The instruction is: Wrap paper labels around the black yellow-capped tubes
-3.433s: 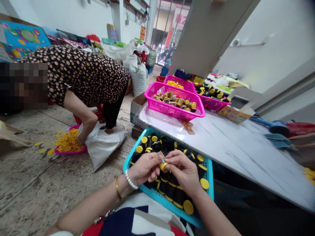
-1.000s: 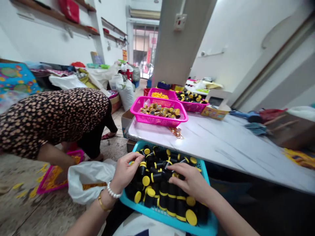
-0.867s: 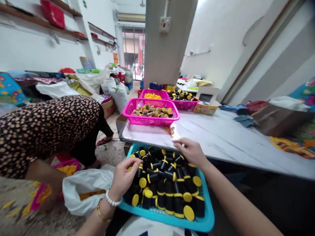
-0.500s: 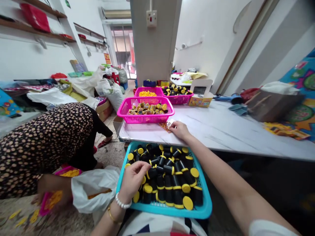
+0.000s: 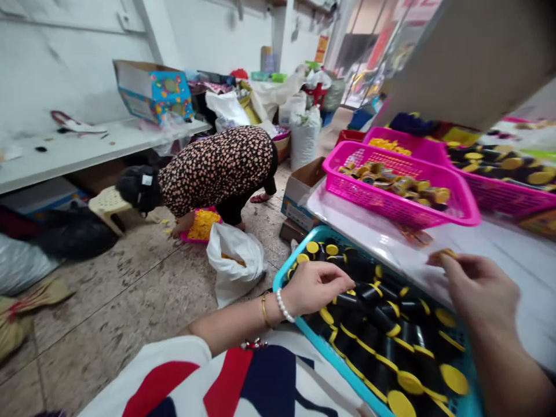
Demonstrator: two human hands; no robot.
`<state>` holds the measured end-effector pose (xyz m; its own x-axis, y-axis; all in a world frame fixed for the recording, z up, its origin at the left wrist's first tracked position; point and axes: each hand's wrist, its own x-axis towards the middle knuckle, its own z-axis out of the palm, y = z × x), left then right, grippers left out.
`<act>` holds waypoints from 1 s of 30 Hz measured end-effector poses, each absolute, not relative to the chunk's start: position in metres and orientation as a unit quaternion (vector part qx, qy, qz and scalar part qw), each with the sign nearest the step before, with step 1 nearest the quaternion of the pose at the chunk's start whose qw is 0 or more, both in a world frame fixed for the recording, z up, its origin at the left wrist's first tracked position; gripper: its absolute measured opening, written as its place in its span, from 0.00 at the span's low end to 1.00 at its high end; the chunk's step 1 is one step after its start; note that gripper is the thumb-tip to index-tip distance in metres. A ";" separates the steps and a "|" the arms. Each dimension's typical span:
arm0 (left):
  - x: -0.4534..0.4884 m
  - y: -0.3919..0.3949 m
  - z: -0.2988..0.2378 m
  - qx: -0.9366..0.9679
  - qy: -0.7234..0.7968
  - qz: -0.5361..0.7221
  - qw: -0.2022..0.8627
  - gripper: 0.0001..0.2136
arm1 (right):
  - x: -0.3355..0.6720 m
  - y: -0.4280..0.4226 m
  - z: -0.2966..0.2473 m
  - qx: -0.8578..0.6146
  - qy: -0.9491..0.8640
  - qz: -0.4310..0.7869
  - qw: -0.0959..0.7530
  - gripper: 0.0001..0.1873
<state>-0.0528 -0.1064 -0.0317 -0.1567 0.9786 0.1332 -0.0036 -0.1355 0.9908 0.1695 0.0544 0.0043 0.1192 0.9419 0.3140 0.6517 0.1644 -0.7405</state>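
Note:
My left hand (image 5: 319,288), with a pearl bracelet and a gold bangle at the wrist, is over a turquoise basket (image 5: 299,327). Its thumb and fingers are pinched; whatever they may hold is hidden. The basket is full of black cylindrical containers (image 5: 384,318) with yellow lids. On the right, above the white tabletop, my right hand (image 5: 484,289) is closed around a small brown-orange piece (image 5: 446,253), blurred at the fingertips. A patterned orange sheet (image 5: 410,236) lies on the tabletop beside a pink basket (image 5: 391,205) of wrapped containers (image 5: 399,182).
More pink baskets hold yellow pieces (image 5: 388,146) and black containers (image 5: 499,159). On the floor to the left, a person (image 5: 221,168) bends over a pink tray of yellow pieces (image 5: 203,223). A white sack (image 5: 237,278) and a cardboard box (image 5: 299,194) stand nearby.
The view has swung left towards the bending person. My right hand has lifted off the patterned sheet and come back towards the turquoise basket. My left hand stays pinched over the basket.

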 end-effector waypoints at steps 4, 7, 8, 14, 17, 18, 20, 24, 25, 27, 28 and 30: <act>-0.048 -0.117 -0.026 0.472 0.464 0.604 0.444 0.12 | 0.146 -0.025 0.011 -0.526 -0.683 0.263 0.434 0.06; -0.045 -0.128 -0.019 0.440 0.450 0.618 0.470 0.12 | 0.134 -0.067 0.008 -0.479 -0.706 0.303 0.425 0.09; -0.045 -0.130 -0.017 0.425 0.456 0.618 0.479 0.12 | 0.131 -0.074 0.007 -0.472 -0.707 0.313 0.424 0.09; -0.049 -0.133 -0.017 0.425 0.463 0.608 0.486 0.12 | 0.125 -0.084 -0.002 -0.451 -0.700 0.357 0.423 0.09; -0.049 -0.134 -0.017 0.424 0.468 0.610 0.479 0.12 | 0.122 -0.087 -0.004 -0.433 -0.717 0.326 0.438 0.10; -0.049 -0.135 -0.017 0.417 0.472 0.616 0.474 0.12 | 0.121 -0.088 -0.005 -0.430 -0.720 0.315 0.444 0.10; -0.049 -0.137 -0.017 0.401 0.482 0.629 0.459 0.12 | 0.120 -0.090 -0.007 -0.429 -0.723 0.302 0.451 0.09; -0.049 -0.139 -0.017 0.426 0.502 0.618 0.430 0.12 | 0.119 -0.093 -0.010 -0.427 -0.717 0.322 0.447 0.11; -0.049 -0.139 -0.017 0.437 0.501 0.608 0.434 0.12 | 0.119 -0.093 -0.010 -0.422 -0.718 0.334 0.441 0.12; -0.048 -0.139 -0.019 0.446 0.491 0.589 0.461 0.13 | 0.117 -0.095 -0.011 -0.401 -0.726 0.372 0.417 0.14; -0.048 -0.139 -0.019 0.444 0.485 0.583 0.478 0.13 | 0.117 -0.095 -0.011 -0.387 -0.730 0.394 0.402 0.15; -0.048 -0.138 -0.020 0.418 0.478 0.588 0.501 0.12 | 0.116 -0.095 -0.012 -0.362 -0.734 0.432 0.378 0.17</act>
